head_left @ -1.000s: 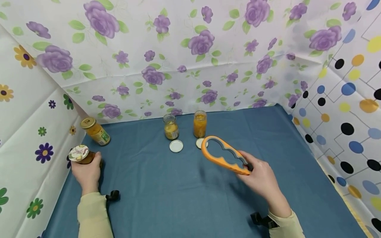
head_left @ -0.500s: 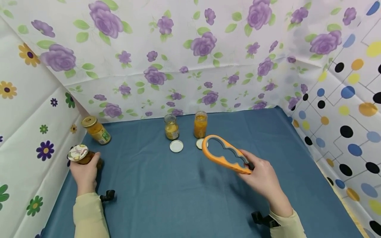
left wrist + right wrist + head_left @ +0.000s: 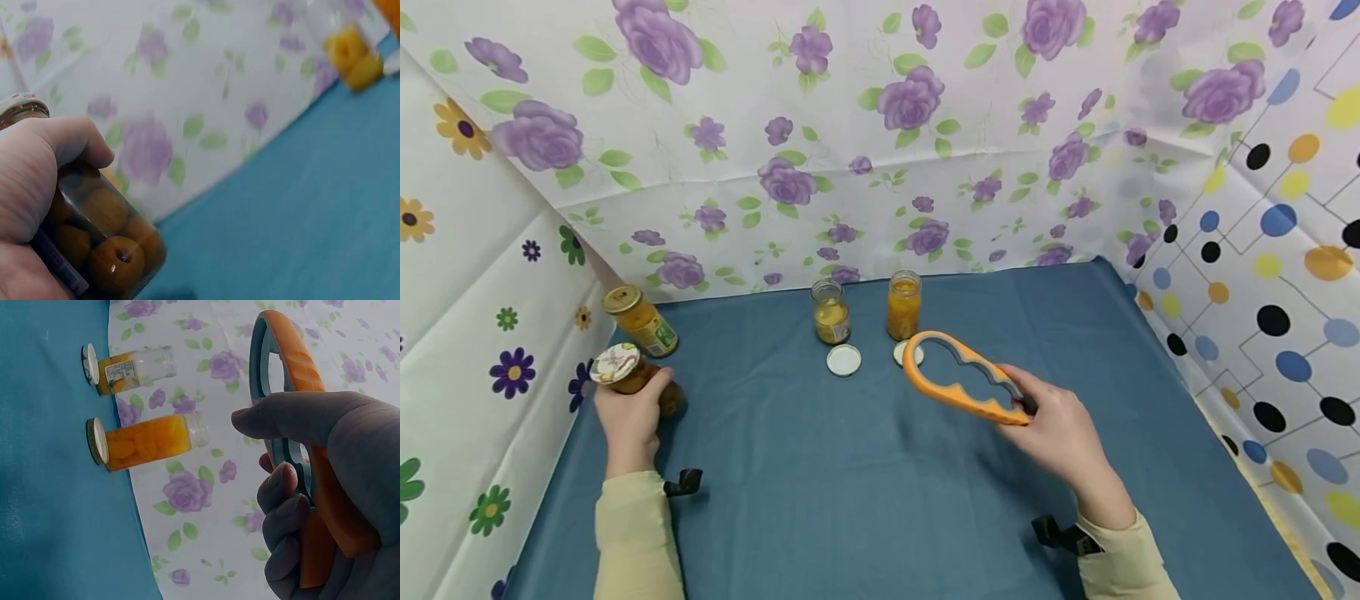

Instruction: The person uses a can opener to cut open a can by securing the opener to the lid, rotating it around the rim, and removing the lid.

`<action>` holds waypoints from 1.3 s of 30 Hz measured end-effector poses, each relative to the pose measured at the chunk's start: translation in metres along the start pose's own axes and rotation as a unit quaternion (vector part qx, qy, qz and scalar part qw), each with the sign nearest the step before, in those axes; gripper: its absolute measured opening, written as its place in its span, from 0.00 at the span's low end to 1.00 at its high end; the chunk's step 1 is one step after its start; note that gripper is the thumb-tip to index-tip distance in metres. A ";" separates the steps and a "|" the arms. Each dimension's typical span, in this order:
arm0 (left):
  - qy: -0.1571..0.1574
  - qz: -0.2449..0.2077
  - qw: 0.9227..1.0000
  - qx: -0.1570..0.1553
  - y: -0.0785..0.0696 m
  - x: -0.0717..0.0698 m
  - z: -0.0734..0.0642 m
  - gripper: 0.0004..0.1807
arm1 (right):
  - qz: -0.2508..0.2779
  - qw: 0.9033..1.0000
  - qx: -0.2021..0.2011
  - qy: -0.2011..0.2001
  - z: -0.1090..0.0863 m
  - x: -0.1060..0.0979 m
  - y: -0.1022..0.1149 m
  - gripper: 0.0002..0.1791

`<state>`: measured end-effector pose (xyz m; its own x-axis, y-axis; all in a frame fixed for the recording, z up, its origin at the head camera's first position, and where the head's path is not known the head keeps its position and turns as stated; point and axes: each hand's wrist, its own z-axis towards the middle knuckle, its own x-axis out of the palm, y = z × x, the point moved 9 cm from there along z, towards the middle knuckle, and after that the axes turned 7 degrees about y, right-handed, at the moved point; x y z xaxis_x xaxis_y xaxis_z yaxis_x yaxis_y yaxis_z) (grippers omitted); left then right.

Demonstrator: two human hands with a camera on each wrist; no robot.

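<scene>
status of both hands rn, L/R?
Left hand: holding the jar of round brown fruit, tilted, patterned lid on.
Right hand: holding the orange-and-gray jar opener.

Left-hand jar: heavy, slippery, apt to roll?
The jar is probably heavy for its size: brown pieces pack the glass. Its smooth sides could be slippery in the left hand. Laid on its side, it would likely roll, being round.

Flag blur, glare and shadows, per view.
Head: mostly sharp, soft shadows on the blue cloth below the orange tool and right hand; left wrist: flowered backdrop blurred, small glints on the jar in the left hand; right wrist: darker overall, hand in shade.
</scene>
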<state>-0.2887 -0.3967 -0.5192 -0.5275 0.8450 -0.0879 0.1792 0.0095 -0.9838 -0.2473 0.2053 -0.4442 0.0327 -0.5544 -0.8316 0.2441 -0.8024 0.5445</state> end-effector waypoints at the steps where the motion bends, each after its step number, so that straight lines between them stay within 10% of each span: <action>1: 0.008 -0.013 1.000 0.012 -0.006 0.006 -0.004 0.42 | -0.001 1.000 -0.003 0.000 0.001 0.000 0.001 0.34; 12: 0.171 -0.058 0.966 0.184 -0.076 0.092 -0.067 0.17 | 0.017 0.999 -0.027 0.014 0.015 -0.002 0.022 0.35; 21: 0.266 -0.066 0.934 0.230 -0.107 0.152 -0.120 0.17 | 0.050 0.995 -0.091 0.000 0.027 -0.015 0.054 0.35; 39: 0.432 0.038 0.861 0.266 -0.096 0.252 -0.195 0.26 | 0.101 0.982 -0.159 -0.004 0.036 -0.024 0.091 0.36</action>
<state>-0.2767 -0.0797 -0.4164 0.3241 0.9173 -0.2314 -0.3413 -0.1147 -0.9329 -0.2611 0.1375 -0.3709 0.1045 -0.6983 -0.7081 0.5232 -0.5669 0.6363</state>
